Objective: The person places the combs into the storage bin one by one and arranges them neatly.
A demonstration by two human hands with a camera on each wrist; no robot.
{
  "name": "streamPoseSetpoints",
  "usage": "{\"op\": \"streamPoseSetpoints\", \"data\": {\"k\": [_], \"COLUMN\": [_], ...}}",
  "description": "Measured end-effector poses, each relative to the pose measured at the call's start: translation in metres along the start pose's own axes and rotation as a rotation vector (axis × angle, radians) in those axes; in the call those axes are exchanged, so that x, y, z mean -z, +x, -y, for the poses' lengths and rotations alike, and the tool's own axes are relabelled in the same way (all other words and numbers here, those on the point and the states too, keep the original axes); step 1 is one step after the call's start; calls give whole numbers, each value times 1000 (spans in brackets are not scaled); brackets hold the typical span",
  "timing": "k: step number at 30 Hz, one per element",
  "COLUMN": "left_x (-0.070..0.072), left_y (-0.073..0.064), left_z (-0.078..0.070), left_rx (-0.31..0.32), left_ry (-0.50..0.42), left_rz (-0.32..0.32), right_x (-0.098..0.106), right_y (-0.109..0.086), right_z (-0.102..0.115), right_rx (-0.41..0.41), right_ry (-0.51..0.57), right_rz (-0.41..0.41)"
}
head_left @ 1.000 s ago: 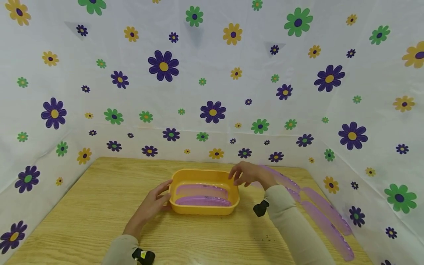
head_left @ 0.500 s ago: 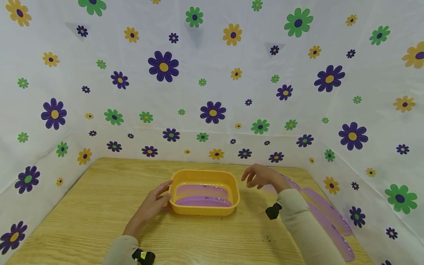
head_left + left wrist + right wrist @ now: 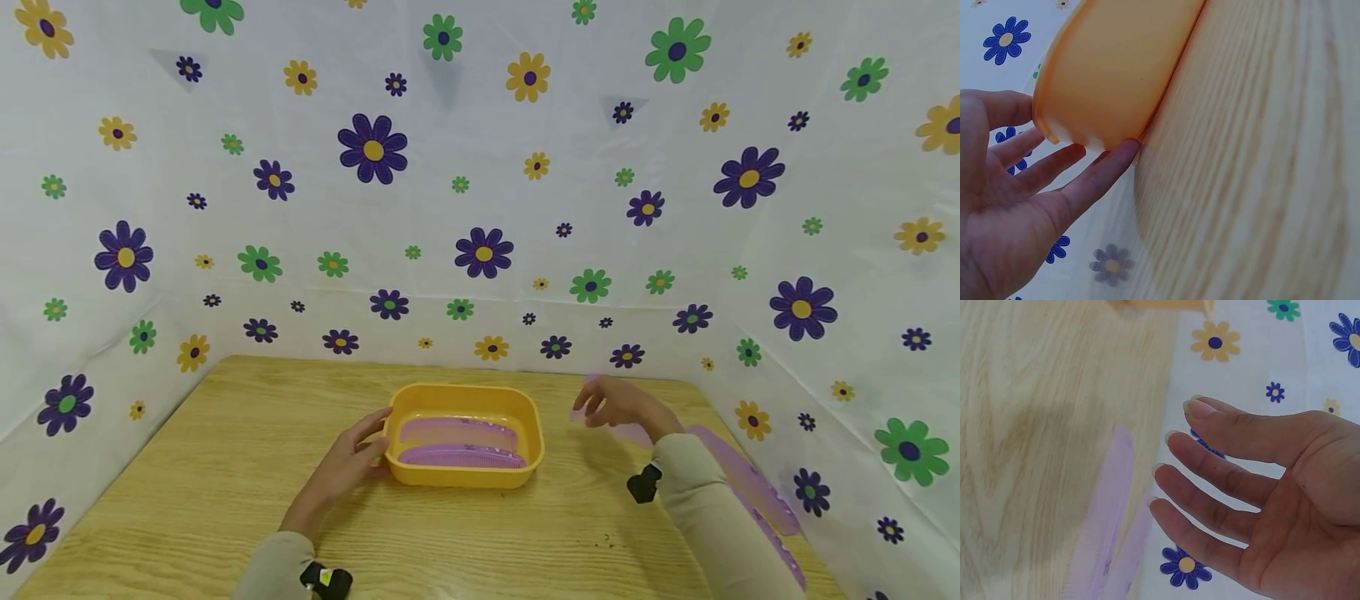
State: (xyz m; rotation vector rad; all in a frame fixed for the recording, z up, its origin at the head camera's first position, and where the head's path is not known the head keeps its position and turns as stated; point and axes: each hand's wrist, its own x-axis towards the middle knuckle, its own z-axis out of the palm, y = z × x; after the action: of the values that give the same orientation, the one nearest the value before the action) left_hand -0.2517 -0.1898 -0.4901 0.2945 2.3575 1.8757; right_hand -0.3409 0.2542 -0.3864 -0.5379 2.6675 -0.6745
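Observation:
A yellow plastic basin stands on the wooden table, and inside it lie two purple combs, a rear comb and a front comb. My left hand touches the basin's left end; in the left wrist view its extended fingertips rest against the yellow wall. Right of the basin, my right hand hovers with loosely bent fingers and holds nothing. Beneath it, partly hidden, is a purple comb. The right wrist view shows two comb ends, one pale purple comb nearer the hand's shadow.
More purple combs lie along the table's right side, among them a long comb and another comb mostly covered by the right sleeve. White flowered cloth surrounds the table at the back and sides. Small dark specks dot the wood.
My right hand has moved rightward from the basin's right rim to above the combs. The left hand, the basin and the two combs in it stay in place.

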Motion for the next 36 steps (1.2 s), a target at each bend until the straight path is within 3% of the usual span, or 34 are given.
{"op": "streamPoseSetpoints", "data": {"k": [18,29,36], "left_x": [-1,1,0], "left_y": [1,1,0], "left_z": [1,1,1], "left_rx": [-6,-12,-7], "left_ry": [-31,-29,-23], "left_rz": [2,-4,-7], "right_x": [-3,-6,-10], "right_y": [-10,-10,-11], "right_z": [-53,-79,-85], "right_rx": [34,5,-46], "right_ry": [-56,-110,-109], "right_rz": [-146,-183,-203]}}
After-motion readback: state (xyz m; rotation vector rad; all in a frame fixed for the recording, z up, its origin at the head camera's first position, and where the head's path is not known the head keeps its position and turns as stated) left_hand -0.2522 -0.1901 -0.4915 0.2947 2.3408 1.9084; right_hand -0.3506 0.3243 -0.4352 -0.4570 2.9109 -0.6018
